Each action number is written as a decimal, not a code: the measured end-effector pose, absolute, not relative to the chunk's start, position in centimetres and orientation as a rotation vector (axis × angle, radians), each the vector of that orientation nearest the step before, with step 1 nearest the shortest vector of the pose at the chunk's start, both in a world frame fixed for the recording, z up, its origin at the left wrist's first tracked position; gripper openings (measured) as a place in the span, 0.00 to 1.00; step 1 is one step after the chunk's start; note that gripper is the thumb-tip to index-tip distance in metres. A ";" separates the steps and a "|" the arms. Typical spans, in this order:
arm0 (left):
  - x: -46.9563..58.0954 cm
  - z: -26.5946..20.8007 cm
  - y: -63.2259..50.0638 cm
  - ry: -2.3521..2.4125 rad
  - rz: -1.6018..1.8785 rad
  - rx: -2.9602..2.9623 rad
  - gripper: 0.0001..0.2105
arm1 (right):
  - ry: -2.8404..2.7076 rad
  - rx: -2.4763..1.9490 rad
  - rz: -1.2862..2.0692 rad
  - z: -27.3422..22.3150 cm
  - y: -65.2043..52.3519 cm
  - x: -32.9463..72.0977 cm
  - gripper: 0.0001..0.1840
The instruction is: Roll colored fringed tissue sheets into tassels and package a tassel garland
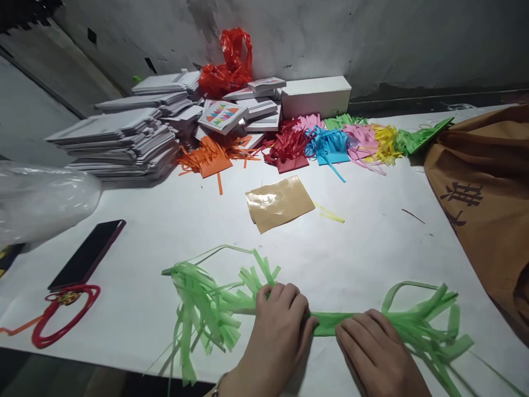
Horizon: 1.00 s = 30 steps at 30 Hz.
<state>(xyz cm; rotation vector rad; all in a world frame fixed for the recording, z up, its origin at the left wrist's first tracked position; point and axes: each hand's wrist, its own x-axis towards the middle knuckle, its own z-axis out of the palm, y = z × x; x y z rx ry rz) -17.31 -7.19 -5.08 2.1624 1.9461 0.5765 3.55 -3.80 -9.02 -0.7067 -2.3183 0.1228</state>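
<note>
Dark characters [462, 194] stood on the brown cloth [491, 248], beyond and right of the right hand [374, 347]; none read clearly.

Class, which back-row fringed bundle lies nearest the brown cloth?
The green bundle at the right end; the other green one lies by the white box.

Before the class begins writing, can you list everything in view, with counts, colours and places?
Fringed paper: count unclear, green, table front
Folded sheet: one, tan, centre
Narrow strips: about two, yellow, beside sheet
Phone: one, black, left
Cord loop: one, red, below phone
Clear plastic: one, transparent, left edge
Packets: many, mostly white, back left
Plastic bag: one, red, by packets
Carton: one, white, back centre
Fringed bundles: several, multicoloured, back row
Cloth: one, brown, right
Table: one, white-topped, throughout
Wall: grey, back
Left hand: one, on fringed paper
Right hand: one, on fringed paper
</note>
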 end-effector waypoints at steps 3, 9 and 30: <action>-17.4 -5.1 -7.6 1.783 0.773 2.281 0.05 | -2.298 -0.762 0.170 -8.8 -4.0 3.0 0.11; -17.2 -6.6 -8.6 1.650 0.875 2.355 0.09 | -2.374 -0.778 0.145 -8.2 -4.2 2.6 0.19; -17.2 -5.7 -8.2 1.723 0.730 2.299 0.11 | -2.326 -0.895 0.117 -8.4 -3.1 5.1 0.13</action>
